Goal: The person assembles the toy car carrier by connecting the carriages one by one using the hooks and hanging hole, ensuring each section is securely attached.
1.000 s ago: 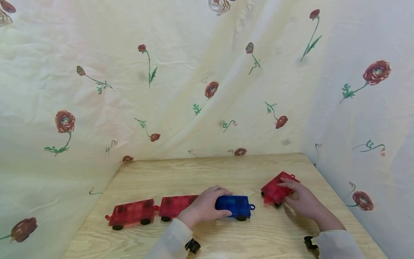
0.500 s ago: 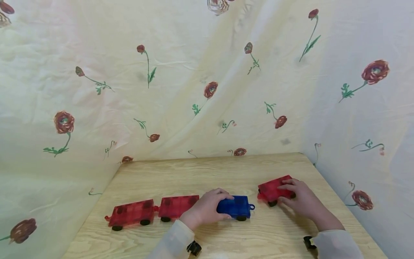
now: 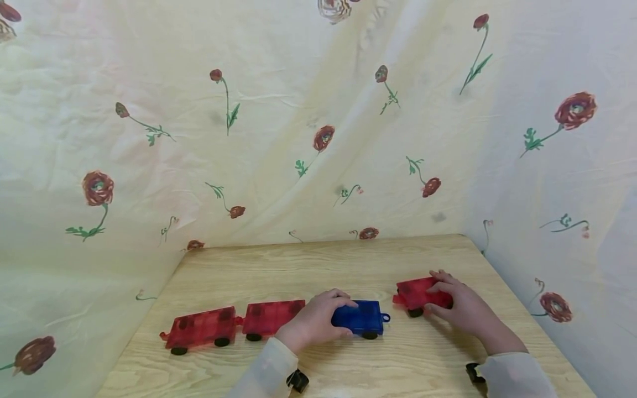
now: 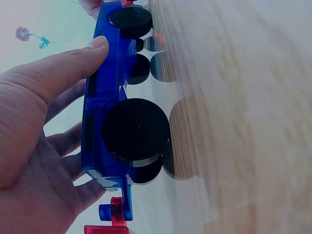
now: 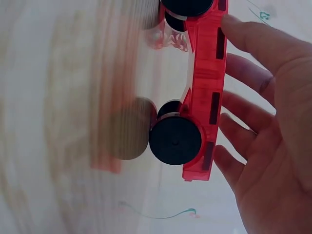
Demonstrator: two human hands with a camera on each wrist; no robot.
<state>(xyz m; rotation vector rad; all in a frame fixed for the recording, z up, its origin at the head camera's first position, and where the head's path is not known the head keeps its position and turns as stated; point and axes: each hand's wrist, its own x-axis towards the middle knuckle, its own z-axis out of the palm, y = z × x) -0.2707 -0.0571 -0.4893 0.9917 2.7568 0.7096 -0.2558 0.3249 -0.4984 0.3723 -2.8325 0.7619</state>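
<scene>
My left hand (image 3: 314,320) grips a translucent blue toy train car (image 3: 367,318) by its sides, thumb on the near side. The blue car stands on black wheels, with a ring at its right end. In the left wrist view, its hook (image 4: 105,212) sits at the red ring (image 4: 117,209) of the car behind. My right hand (image 3: 463,307) holds a red toy train car (image 3: 414,292) between thumb and fingers. That car's hook end faces the blue ring, with a small gap between them. My fingers hide its right end.
Left of the blue car, a red car (image 3: 271,318) and another red car (image 3: 201,327) stand joined in a row. All are on a wood-grain table (image 3: 308,265). Flower-print cloth (image 3: 278,138) hangs behind and at both sides.
My right hand has turned its red car from slanted to nearly level with the row and brought it slightly left, nearer the blue car. The left hand and blue car have barely moved.
</scene>
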